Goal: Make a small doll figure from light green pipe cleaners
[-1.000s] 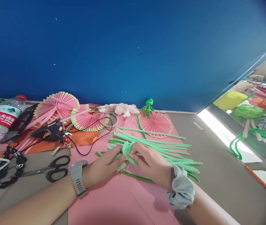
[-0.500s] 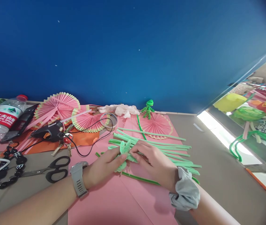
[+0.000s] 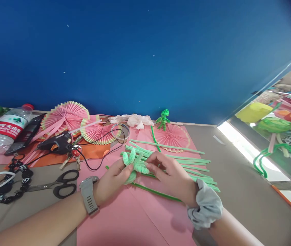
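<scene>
A pale green pipe-cleaner figure (image 3: 140,166) with coiled, stubby limbs is held over pink paper (image 3: 125,218). My left hand (image 3: 116,177) is closed around its lower part, thumb on top. At its right side, the thumb and forefinger of my right hand (image 3: 169,174) pinch the tip of one coiled limb. Loose pale green pipe cleaners (image 3: 194,160) lie behind and under my right hand. A darker green pipe cleaner (image 3: 158,194) runs below both hands. Near the blue wall stands a small bright green pipe-cleaner figure (image 3: 163,119).
Scissors (image 3: 65,184), a beaded bracelet (image 3: 25,176), keys (image 3: 77,153) and a black glue gun (image 3: 58,142) lie to the left. Behind them are pink folded paper fans (image 3: 66,118) and a plastic bottle (image 3: 7,126). A blue wall (image 3: 135,61) borders the table's back.
The pale green figure has turned in my left hand, so its coiled limbs show more. My right fingers have shifted to a limb's tip. The view has moved slightly.
</scene>
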`<action>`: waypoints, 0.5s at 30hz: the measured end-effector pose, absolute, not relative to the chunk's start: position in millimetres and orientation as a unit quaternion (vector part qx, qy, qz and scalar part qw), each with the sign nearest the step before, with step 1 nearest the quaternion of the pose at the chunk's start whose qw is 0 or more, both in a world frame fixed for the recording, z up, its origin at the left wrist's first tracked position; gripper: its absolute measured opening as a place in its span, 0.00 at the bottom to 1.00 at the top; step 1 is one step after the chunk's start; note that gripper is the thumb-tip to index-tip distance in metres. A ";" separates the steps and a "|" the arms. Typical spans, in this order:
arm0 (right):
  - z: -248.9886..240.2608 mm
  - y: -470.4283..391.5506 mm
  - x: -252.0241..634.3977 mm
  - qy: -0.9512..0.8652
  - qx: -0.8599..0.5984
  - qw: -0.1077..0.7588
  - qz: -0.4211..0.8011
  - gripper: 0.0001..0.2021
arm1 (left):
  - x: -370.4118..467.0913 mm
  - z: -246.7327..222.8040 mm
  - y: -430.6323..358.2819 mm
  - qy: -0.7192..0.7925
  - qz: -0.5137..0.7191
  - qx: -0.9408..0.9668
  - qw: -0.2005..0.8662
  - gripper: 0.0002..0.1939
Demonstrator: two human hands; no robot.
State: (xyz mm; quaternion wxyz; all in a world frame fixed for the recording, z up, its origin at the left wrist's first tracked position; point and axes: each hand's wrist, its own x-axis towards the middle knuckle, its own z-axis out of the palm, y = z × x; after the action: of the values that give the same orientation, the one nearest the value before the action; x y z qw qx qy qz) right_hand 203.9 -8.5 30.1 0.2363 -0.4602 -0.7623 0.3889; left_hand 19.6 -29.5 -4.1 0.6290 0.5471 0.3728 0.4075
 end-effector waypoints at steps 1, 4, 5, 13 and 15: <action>29.5 -5.5 206.3 -0.758 -0.444 0.220 0.425 0.08 | 18.7 -3.7 -30.2 0.361 0.398 0.557 0.633 0.14; 28.0 2.2 214.4 -0.746 -0.369 0.155 0.532 0.11 | 16.0 -2.0 -31.8 0.332 0.343 0.613 0.630 0.15; 27.7 4.0 217.1 -0.741 -0.346 0.134 0.561 0.11 | 15.4 -0.8 -32.2 0.319 0.323 0.634 0.627 0.14; 30.6 4.8 222.7 -0.758 -0.342 0.038 0.554 0.06 | 19.5 19.8 -34.2 0.278 0.119 0.733 0.609 0.14; 32.4 3.5 220.5 -0.755 -0.358 0.034 0.548 0.06 | 19.7 21.2 -33.8 0.286 0.115 0.721 0.620 0.13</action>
State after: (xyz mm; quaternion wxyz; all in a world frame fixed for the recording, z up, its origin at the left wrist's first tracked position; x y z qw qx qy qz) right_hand 220.5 3.5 32.4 0.0338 -0.3581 -0.7548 0.5485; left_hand 19.7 -33.8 21.2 0.6203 0.7212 0.2864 0.1146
